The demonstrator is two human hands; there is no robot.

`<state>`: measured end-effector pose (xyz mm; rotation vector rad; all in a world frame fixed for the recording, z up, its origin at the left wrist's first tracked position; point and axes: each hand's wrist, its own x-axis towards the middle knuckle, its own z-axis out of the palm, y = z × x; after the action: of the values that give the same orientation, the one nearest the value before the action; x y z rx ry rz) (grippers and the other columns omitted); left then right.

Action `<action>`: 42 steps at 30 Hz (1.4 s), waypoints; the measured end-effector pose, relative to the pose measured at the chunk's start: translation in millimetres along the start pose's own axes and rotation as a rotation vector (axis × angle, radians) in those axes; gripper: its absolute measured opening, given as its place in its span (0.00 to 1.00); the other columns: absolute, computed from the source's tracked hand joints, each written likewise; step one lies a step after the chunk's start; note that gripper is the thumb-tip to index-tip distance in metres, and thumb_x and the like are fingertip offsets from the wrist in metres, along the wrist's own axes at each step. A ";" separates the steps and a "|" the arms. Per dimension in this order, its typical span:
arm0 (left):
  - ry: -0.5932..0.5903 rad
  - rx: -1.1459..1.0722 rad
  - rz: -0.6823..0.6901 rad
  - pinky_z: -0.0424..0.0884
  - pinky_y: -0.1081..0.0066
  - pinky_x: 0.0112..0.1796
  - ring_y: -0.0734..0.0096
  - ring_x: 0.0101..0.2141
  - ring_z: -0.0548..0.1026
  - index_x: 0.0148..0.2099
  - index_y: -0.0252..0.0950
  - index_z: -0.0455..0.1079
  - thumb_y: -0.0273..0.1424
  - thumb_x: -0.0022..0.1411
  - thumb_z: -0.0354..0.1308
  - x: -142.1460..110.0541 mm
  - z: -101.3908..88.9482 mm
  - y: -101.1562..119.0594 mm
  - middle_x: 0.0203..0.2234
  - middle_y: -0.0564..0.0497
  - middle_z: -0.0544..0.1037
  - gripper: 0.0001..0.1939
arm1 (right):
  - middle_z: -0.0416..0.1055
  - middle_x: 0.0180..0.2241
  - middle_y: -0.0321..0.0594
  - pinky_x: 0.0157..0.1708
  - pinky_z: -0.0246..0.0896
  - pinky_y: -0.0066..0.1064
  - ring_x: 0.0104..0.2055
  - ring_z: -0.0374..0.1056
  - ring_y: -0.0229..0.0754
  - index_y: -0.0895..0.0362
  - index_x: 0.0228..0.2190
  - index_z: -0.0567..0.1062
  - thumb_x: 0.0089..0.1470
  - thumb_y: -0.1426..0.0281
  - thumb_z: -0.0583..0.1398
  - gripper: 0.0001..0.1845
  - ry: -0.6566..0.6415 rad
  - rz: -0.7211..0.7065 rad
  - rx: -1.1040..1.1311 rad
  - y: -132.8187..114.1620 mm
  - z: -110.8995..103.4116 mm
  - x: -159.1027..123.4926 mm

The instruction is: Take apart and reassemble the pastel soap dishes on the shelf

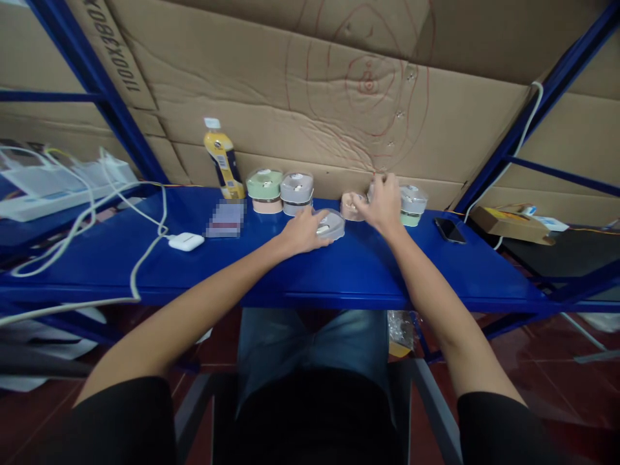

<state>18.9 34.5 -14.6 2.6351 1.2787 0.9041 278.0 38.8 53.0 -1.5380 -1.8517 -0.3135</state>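
On the blue metal shelf (pixel 339 271) stand several small round devices in clear plastic shells. My left hand (pixel 303 231) rests on a grey one (pixel 333 225) near the middle, fingers curled over its left side. My right hand (pixel 382 201) grips a device at the back that is mostly hidden under the fingers, between a pink one (pixel 349 205) and a green-based one (pixel 413 205). To the left stand a green-topped device (pixel 264 190) and a grey device (pixel 297 192), side by side and untouched.
A yellow bottle (pixel 223 161) stands at the back left, with a blurred card (pixel 225 218) and a white earbud case (pixel 186 241) on a cable in front of it. A dark phone (pixel 449 230) lies at the right. Cardboard sheets back the shelf; blue uprights frame it.
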 end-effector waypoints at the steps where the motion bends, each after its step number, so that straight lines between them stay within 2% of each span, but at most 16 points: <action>1: -0.039 -0.060 0.063 0.74 0.39 0.62 0.32 0.61 0.76 0.69 0.42 0.71 0.52 0.56 0.76 -2.8 -4.9 -2.8 0.59 0.36 0.76 0.43 | 0.66 0.67 0.64 0.74 0.54 0.68 0.73 0.60 0.75 0.58 0.68 0.71 0.65 0.37 0.60 0.47 -0.088 -0.121 0.089 -5.9 0.5 -5.6; 4: -0.077 -0.253 0.140 0.71 0.41 0.66 0.34 0.65 0.76 0.74 0.39 0.64 0.55 0.50 0.80 -11.7 -13.8 -8.5 0.64 0.35 0.75 0.56 | 0.68 0.68 0.56 0.75 0.59 0.60 0.73 0.63 0.68 0.53 0.70 0.70 0.57 0.36 0.68 0.52 -0.386 -0.395 0.305 -22.0 9.9 -24.8; 6: -0.075 -0.350 0.112 0.72 0.39 0.66 0.32 0.65 0.76 0.77 0.36 0.58 0.55 0.45 0.82 -16.3 -13.9 -11.8 0.65 0.31 0.76 0.65 | 0.70 0.68 0.56 0.72 0.63 0.61 0.72 0.66 0.69 0.53 0.72 0.68 0.49 0.36 0.73 0.60 -0.511 -0.435 0.330 -30.4 17.7 -36.4; 7: -0.077 -0.382 0.096 0.72 0.38 0.66 0.31 0.65 0.76 0.78 0.35 0.55 0.55 0.44 0.82 -17.8 -12.8 -13.3 0.65 0.30 0.77 0.68 | 0.71 0.67 0.57 0.69 0.66 0.62 0.70 0.68 0.70 0.53 0.73 0.67 0.47 0.36 0.74 0.62 -0.538 -0.424 0.319 -33.6 20.6 -41.0; 9: -0.083 -0.416 0.075 0.72 0.36 0.65 0.29 0.65 0.77 0.79 0.35 0.52 0.55 0.43 0.83 -19.5 -9.6 -15.4 0.64 0.28 0.77 0.71 | 0.76 0.63 0.55 0.65 0.70 0.62 0.65 0.72 0.69 0.51 0.71 0.69 0.48 0.37 0.74 0.58 -0.552 -0.399 0.298 -37.5 23.1 -47.0; 11: -0.085 -0.425 0.060 0.71 0.36 0.66 0.28 0.66 0.77 0.80 0.35 0.50 0.56 0.43 0.83 -20.3 -7.1 -15.7 0.65 0.26 0.77 0.72 | 0.78 0.59 0.55 0.62 0.72 0.60 0.62 0.75 0.67 0.52 0.68 0.73 0.51 0.38 0.73 0.53 -0.537 -0.396 0.307 -37.4 21.4 -49.0; 14: -0.062 -0.414 0.048 0.71 0.36 0.66 0.29 0.66 0.76 0.81 0.36 0.50 0.56 0.45 0.83 -22.1 -7.4 -12.7 0.66 0.26 0.75 0.73 | 0.78 0.60 0.55 0.62 0.72 0.57 0.61 0.76 0.64 0.54 0.65 0.74 0.55 0.39 0.71 0.47 -0.470 -0.379 0.387 -27.5 13.4 -46.9; 16: -0.047 -0.379 0.079 0.70 0.38 0.67 0.32 0.67 0.74 0.80 0.38 0.54 0.56 0.50 0.81 -24.2 -10.3 -8.8 0.67 0.29 0.74 0.66 | 0.78 0.63 0.54 0.64 0.71 0.56 0.62 0.75 0.62 0.54 0.65 0.74 0.59 0.40 0.68 0.44 -0.409 -0.327 0.457 -14.2 6.3 -43.6; 20: -0.133 -0.262 0.184 0.67 0.41 0.70 0.40 0.66 0.74 0.69 0.42 0.76 0.55 0.67 0.68 -28.6 -16.5 1.0 0.64 0.37 0.74 0.36 | 0.79 0.64 0.53 0.65 0.70 0.59 0.62 0.77 0.64 0.54 0.65 0.74 0.63 0.41 0.64 0.41 -0.345 -0.150 0.501 17.9 -5.7 -37.3; 22: -0.165 -0.229 0.198 0.66 0.42 0.71 0.41 0.66 0.73 0.65 0.42 0.81 0.55 0.70 0.64 -29.7 -17.8 4.7 0.63 0.38 0.73 0.31 | 0.81 0.61 0.52 0.64 0.71 0.60 0.59 0.78 0.64 0.53 0.65 0.75 0.63 0.40 0.64 0.40 -0.352 -0.075 0.496 29.7 -7.8 -35.5; 26: -0.137 -0.221 0.169 0.64 0.41 0.73 0.40 0.68 0.70 0.61 0.41 0.84 0.55 0.72 0.61 -28.0 -20.2 2.8 0.63 0.38 0.72 0.29 | 0.82 0.61 0.49 0.64 0.71 0.61 0.60 0.78 0.64 0.52 0.63 0.77 0.64 0.40 0.63 0.38 -0.337 0.001 0.496 39.8 -6.0 -33.3; 30: -0.038 -0.216 0.062 0.66 0.40 0.71 0.40 0.67 0.71 0.57 0.39 0.85 0.56 0.72 0.60 -22.6 -27.6 -14.2 0.62 0.38 0.72 0.29 | 0.82 0.59 0.52 0.64 0.72 0.61 0.61 0.78 0.67 0.52 0.63 0.79 0.64 0.41 0.65 0.37 -0.375 0.038 0.443 45.3 -6.1 -30.2; 35: -0.011 -0.159 -0.133 0.71 0.44 0.67 0.41 0.62 0.75 0.53 0.36 0.84 0.56 0.69 0.62 -18.2 -32.2 -40.3 0.58 0.36 0.74 0.30 | 0.83 0.57 0.54 0.60 0.75 0.60 0.58 0.79 0.68 0.55 0.62 0.80 0.50 0.47 0.76 0.43 -0.537 0.036 0.304 56.2 -6.9 -27.7; 39: -0.030 -0.092 -0.162 0.69 0.43 0.68 0.40 0.62 0.74 0.51 0.35 0.83 0.54 0.68 0.62 -17.4 -28.6 -49.8 0.52 0.37 0.76 0.27 | 0.81 0.61 0.55 0.64 0.73 0.59 0.61 0.78 0.68 0.56 0.62 0.79 0.46 0.51 0.79 0.46 -0.592 0.013 0.237 62.6 -1.9 -27.3; 42: -0.021 -0.082 -0.166 0.67 0.41 0.69 0.40 0.63 0.74 0.51 0.36 0.82 0.53 0.69 0.62 -17.1 -27.4 -50.3 0.52 0.38 0.76 0.26 | 0.80 0.62 0.57 0.64 0.74 0.59 0.61 0.78 0.68 0.58 0.64 0.79 0.46 0.52 0.79 0.48 -0.608 0.017 0.185 65.0 1.9 -27.4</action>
<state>-38.9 49.6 -15.8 2.4282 1.3994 0.8807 339.3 36.3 18.3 -1.6282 -2.2392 0.3702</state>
